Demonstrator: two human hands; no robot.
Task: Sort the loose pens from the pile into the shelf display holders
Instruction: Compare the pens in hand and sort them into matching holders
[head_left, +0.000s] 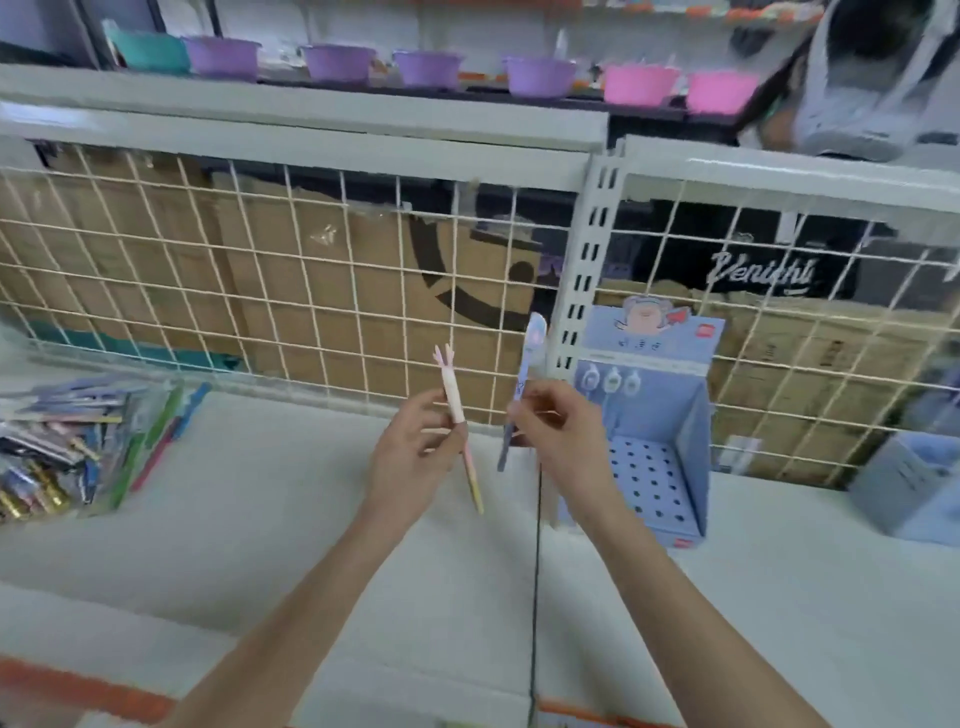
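Left hand (415, 457) is pinching a pink pen (457, 410) mid-barrel, right hand (556, 436) is pinching a blue pen (522, 387), both held up left of the blue display holder (654, 431). Probably light, stiff, fragile toppers, so gripping barrels. Pile (78, 441) is sitting far left of holder.

- A pink pen (453, 397) with a small forked top, held almost upright above the shelf, its lower part yellowish and pointing down.
- A blue pen (523, 375) with a rounded pale top, also held nearly upright, just beside the pink pen but apart from it.
- A pile of loose pens (78, 447) in many colours lies at the left of the shelf, partly in clear wrap.
- A blue cardboard display holder (655, 431) stands at the right against the wire grid; its floor has rows of holes, and three pens stand at its back.
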